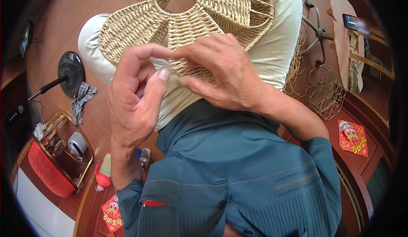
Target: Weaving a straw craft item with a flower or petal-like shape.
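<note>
A flower-shaped woven straw piece [185,24] lies across my lap, its petal-like panels spreading from a round ring with a hole. Bare wire frames show along its right-hand panels. Over its nearest panel, my right hand [225,73] hovers or rests, fingers bent and thumb apart; whether it touches the weave I cannot tell. My left hand [138,90] is raised just left of it, index finger reaching toward the right fingertips, with a gap between index and thumb. Nothing shows in either hand, though a thin strand could be hidden between the fingertips.
A coil of wire frames [326,90] and loose straw strands [297,62] lie on the floor at right, beside a metal-legged stand [318,33]. A phone [356,23] sits on a wooden seat. At left are a round black base [71,73], a crumpled cloth [83,99] and a rack [63,143].
</note>
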Available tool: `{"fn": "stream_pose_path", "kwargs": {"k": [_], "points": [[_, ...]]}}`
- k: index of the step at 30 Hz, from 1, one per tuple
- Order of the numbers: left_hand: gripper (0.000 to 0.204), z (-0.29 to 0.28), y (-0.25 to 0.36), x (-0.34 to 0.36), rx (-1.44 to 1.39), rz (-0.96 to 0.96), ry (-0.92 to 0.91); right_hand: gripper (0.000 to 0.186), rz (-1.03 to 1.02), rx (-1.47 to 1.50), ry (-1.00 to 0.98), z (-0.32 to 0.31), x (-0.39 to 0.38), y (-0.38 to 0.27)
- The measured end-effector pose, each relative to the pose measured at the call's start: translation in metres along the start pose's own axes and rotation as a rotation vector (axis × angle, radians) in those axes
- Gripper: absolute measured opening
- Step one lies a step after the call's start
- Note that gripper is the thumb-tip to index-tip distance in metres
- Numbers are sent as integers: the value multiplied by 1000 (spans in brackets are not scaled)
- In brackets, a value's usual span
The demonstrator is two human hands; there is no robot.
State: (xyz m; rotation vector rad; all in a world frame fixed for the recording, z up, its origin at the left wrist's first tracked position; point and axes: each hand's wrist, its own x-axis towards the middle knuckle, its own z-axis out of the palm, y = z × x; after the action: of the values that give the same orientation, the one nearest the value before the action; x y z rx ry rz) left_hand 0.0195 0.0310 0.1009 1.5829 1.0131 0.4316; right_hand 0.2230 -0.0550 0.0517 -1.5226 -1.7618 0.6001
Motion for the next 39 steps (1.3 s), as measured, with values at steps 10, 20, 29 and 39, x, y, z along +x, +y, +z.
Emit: {"fn": "stream_pose_path", "kwargs": {"k": [10, 20, 29, 39], "points": [[32, -9, -21, -17, 249, 608, 514, 11, 58, 32, 90, 2, 3, 13], [39, 50, -87, -23, 513, 561, 334, 11, 167, 30, 55, -3, 5, 11], [59, 52, -81, -31, 691, 557, 232, 10, 191, 101, 76, -4, 1, 15], [65, 54, -79, -26, 526, 498, 163, 9, 168, 137, 85, -4, -8, 26]]}}
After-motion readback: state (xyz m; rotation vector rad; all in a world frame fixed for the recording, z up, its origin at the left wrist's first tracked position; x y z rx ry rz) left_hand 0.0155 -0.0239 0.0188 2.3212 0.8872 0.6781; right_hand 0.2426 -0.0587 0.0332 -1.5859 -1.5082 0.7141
